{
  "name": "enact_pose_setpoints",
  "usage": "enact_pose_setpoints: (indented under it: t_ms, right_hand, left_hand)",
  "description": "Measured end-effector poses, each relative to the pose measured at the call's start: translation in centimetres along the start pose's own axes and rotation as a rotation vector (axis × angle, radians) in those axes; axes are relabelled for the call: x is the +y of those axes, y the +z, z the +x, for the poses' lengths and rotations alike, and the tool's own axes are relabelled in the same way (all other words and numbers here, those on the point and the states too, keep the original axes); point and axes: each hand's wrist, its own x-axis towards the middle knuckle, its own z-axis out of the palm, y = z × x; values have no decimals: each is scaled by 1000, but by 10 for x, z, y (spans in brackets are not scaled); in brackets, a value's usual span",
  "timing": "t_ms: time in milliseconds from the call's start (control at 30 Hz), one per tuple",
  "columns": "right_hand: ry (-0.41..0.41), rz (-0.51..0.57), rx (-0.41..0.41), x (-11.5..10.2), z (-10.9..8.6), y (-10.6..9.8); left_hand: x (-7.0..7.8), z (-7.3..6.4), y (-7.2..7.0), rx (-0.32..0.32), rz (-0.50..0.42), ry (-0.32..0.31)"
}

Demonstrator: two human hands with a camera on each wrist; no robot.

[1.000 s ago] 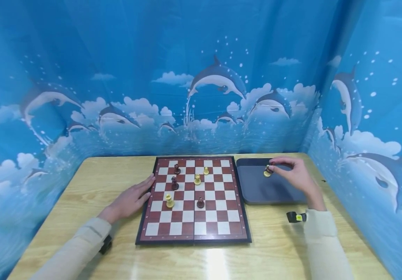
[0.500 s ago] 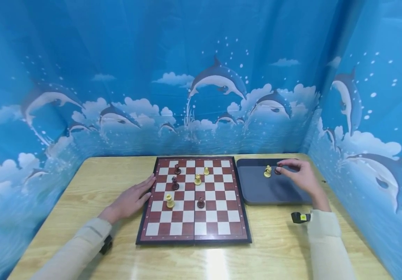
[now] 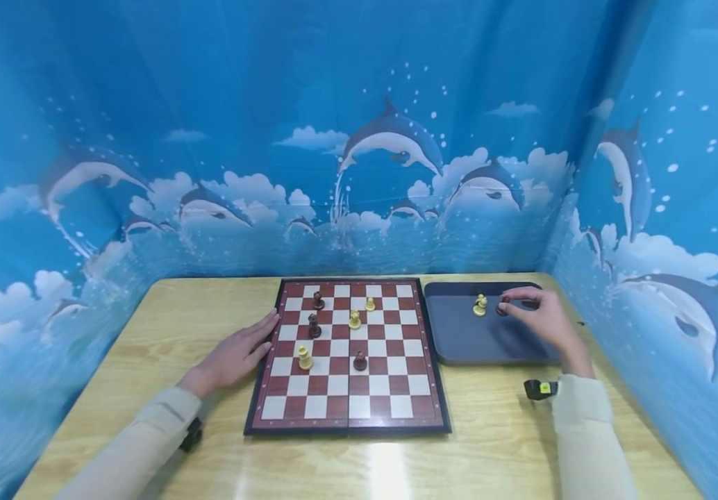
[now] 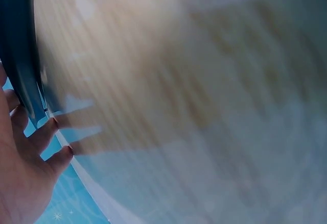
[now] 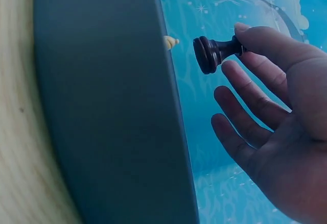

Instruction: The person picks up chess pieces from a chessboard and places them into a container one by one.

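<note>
In the head view my right hand (image 3: pixel 546 318) pinches a dark chess piece (image 3: pixel 503 306) over the grey tray (image 3: pixel 478 347). The right wrist view shows the thumb and a finger at the top of that dark piece (image 5: pixel 208 55), its round base toward the tray and the other fingers spread. A yellow chess piece (image 3: pixel 480 305) stands in the tray, left of the dark one. My left hand (image 3: pixel 230 357) lies flat with fingers extended, fingertips at the left edge of the chessboard (image 3: pixel 390 403). In the left wrist view, the left hand's fingers (image 4: pixel 46 132) are spread beside the board's dark edge.
On the board stand yellow pieces, including a rook (image 3: pixel 305 358) and two smaller ones, and several dark pieces, one of them (image 3: pixel 360 360) near the middle. The tray sits against the board's right side. A blue dolphin curtain (image 3: pixel 359 139) surrounds the wooden table (image 3: pixel 178 326).
My right hand has moved right with the dark piece, away from the yellow piece in the tray. My left hand stays at the board's edge.
</note>
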Motion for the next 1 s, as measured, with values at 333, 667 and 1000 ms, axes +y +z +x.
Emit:
enact_pose_setpoints:
  t_ms: [333,667,1000]
  right_hand:
    - [8,-3,-1,8,1,4]
    - [14,-15,-18,15,3,7]
    - [54,-53,-46,14,3,7]
  left_hand:
    - [1,0,-1,-10,0,-6]
    - [-1,0,-1,-4,4,4]
    - [1,1,-3,-11,5,1]
